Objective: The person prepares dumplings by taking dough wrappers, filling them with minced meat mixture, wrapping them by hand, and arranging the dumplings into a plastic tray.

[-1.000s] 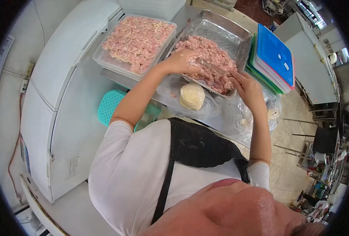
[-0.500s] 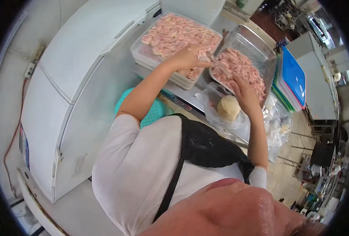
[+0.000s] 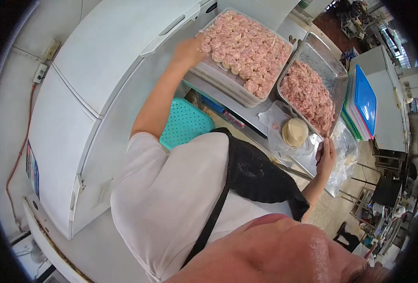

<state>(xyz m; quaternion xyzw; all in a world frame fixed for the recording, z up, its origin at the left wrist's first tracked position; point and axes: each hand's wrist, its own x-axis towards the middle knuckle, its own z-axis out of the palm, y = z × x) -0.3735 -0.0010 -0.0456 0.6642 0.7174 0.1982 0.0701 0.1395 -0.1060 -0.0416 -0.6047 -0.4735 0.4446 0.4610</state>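
My left hand (image 3: 190, 53) is at the left edge of a clear plastic tub (image 3: 227, 87), fingers closed round an open-topped dumpling at the end of a row. Rows of meat-topped dumplings (image 3: 251, 47) fill most of the tub. My right hand (image 3: 327, 153) is low by the near corner of a metal pan (image 3: 329, 61), its fingers closed round something slim and dark that I cannot make out. Pink minced meat (image 3: 308, 87) lies heaped in that pan. Left of the right hand, a stack of round pale wrappers (image 3: 294, 132) rests on a plastic bag (image 3: 272, 118).
A white chest freezer (image 3: 110, 61) stands at the left. Below the metal table is a turquoise perforated basket (image 3: 185, 122). Coloured lids or boards (image 3: 364, 101) are stacked right of the pan, near clear plastic bags (image 3: 345, 151).
My left hand has moved left from above the dumplings to the tub's left edge. My right hand has drawn back from the meat to the pan's near corner. The view has shifted slightly.
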